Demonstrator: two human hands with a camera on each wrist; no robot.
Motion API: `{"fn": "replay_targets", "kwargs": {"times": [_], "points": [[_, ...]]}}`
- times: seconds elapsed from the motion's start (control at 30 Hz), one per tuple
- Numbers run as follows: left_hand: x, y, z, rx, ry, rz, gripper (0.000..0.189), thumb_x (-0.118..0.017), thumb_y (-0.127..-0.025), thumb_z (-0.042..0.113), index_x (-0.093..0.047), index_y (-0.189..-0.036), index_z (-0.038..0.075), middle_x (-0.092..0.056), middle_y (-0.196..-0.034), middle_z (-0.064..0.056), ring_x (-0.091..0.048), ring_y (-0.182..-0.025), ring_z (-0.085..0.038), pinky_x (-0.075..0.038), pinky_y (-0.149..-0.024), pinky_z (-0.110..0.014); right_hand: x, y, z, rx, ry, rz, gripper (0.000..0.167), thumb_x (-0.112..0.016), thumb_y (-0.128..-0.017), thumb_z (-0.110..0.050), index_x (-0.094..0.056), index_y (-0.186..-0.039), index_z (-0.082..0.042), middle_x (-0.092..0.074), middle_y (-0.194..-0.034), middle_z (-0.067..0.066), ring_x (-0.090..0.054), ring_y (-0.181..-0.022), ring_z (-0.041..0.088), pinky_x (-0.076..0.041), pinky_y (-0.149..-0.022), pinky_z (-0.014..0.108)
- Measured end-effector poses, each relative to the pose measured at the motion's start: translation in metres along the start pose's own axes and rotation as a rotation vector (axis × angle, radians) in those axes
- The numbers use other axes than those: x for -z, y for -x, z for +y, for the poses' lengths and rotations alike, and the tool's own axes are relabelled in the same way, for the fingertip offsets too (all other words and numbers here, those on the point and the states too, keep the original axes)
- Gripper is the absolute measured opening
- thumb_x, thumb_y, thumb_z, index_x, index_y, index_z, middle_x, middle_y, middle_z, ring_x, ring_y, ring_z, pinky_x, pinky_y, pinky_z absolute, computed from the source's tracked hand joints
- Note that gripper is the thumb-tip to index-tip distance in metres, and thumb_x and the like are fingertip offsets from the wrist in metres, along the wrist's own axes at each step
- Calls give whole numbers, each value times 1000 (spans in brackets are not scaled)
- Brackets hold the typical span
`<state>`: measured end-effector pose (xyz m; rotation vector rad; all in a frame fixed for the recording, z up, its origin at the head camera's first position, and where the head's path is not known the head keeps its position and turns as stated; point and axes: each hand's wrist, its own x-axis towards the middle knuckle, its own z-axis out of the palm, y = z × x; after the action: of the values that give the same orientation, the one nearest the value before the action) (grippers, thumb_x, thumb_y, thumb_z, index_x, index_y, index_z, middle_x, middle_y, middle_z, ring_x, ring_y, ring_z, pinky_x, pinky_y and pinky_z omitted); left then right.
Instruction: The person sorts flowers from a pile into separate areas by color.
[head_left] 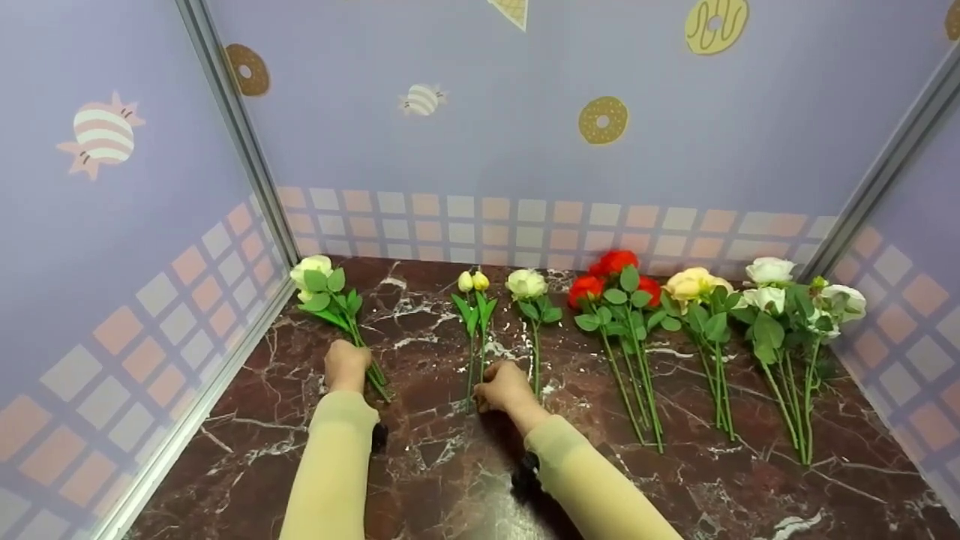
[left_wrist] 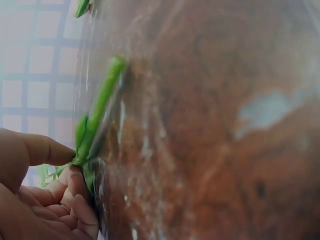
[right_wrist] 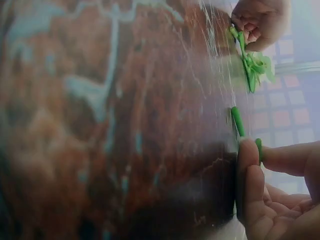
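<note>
At the left end of the table, my left hand pinches the green stems of a pale rose between thumb and fingers; long leaves lie beside that rose. Two yellowish tulips lie right of it, heads toward the back wall. My right hand is low on their stalks and pinches a tulip stem, its thumb and fingertips close to the tabletop. Just to the right lies a single cream rose, its lower stem partly behind the right hand.
Red roses, peach flowers and white roses lie in bunches along the right side of the dark marbled table. Purple panels with a tiled pattern enclose the back and both sides.
</note>
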<state>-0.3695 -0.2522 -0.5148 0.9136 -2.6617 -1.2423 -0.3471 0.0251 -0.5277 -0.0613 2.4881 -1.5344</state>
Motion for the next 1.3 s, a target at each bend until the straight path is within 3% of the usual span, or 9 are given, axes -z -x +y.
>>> {"fn": "replay_targets", "kwargs": {"times": [0.13, 0.23, 0.33, 0.4, 0.67, 0.87, 1.0, 1.17, 1.3], "points": [[3, -2, 0, 22, 55, -19, 36, -48, -98, 17, -63, -116, -10, -65, -115, -30, -60, -97, -38, -54, -83, -52, -1, 2, -1, 34, 124, 30, 35, -77, -89, -5, -63, -118, 10, -73, -99, 27, -68, -51, 14, -61, -52, 27], [5, -5, 1, 38, 113, -36, 31, -51, -98, 12, -68, -114, -9, -71, -102, -23, -63, -83, -28, -54, -70, -40, -1, 2, 0, 49, 183, 56, 34, -80, -87, -7, -65, -114, 7, -73, -95, 24, -67, -50, 13, -59, -49, 25], [5, -9, 0, 62, 219, -59, 26, -53, -98, 3, -72, -111, -8, -76, -84, -14, -64, -61, -16, -49, -53, -28, -2, 2, 1, 64, 200, 62, 35, -79, -87, -8, -64, -115, 7, -74, -86, 20, -63, -47, 11, -56, -47, 24], [5, -11, 0, 78, 300, -70, 26, -54, -99, 0, -72, -115, -9, -78, -80, -11, -66, -55, -10, -51, -49, -25, -2, 2, 2, 73, 203, 65, 37, -78, -89, -10, -63, -118, 7, -73, -82, 18, -61, -47, 10, -55, -46, 23], [6, -13, 6, 74, 412, -80, 29, -52, -105, 6, -67, -126, -7, -81, -98, -12, -73, -67, -6, -54, -53, -21, -4, 2, -1, 132, 214, 157, 30, -70, -94, -13, -64, -119, 4, -74, -109, 23, -70, -63, 21, -60, -60, 31], [8, -2, 20, 31, 449, -88, 34, -57, -105, 10, -61, -136, -4, -77, -116, -16, -77, -80, -8, -55, -57, -17, -4, 2, -6, 215, 237, 225, 19, -69, -93, -11, -70, -109, 0, -75, -99, 17, -70, -88, 30, -60, -80, 43], [5, 8, 33, -45, 524, -136, 41, -59, -105, 9, -55, -141, -9, -72, -125, -24, -79, -91, -16, -60, -63, -17, -5, 1, -8, 231, 180, 211, 15, -67, -94, -10, -74, -104, -2, -72, -88, 12, -67, -75, 21, -58, -70, 35], [-9, 19, 52, -103, 675, -203, 40, -63, -100, 0, -54, -136, -16, -69, -122, -31, -79, -94, -27, -66, -82, -32, -6, 1, -11, 271, 69, 166, 17, -66, -96, -9, -75, -105, 2, -73, -82, 12, -68, -59, 14, -56, -55, 25], [-22, 33, 68, -122, 753, -253, 35, -64, -97, -6, -56, -128, -18, -71, -117, -34, -80, -86, -28, -65, -87, -39, -7, 0, -13, 329, 56, 170, 18, -68, -96, -11, -77, -105, 2, -77, -91, 15, -69, -72, 17, -59, -67, 29]]}}
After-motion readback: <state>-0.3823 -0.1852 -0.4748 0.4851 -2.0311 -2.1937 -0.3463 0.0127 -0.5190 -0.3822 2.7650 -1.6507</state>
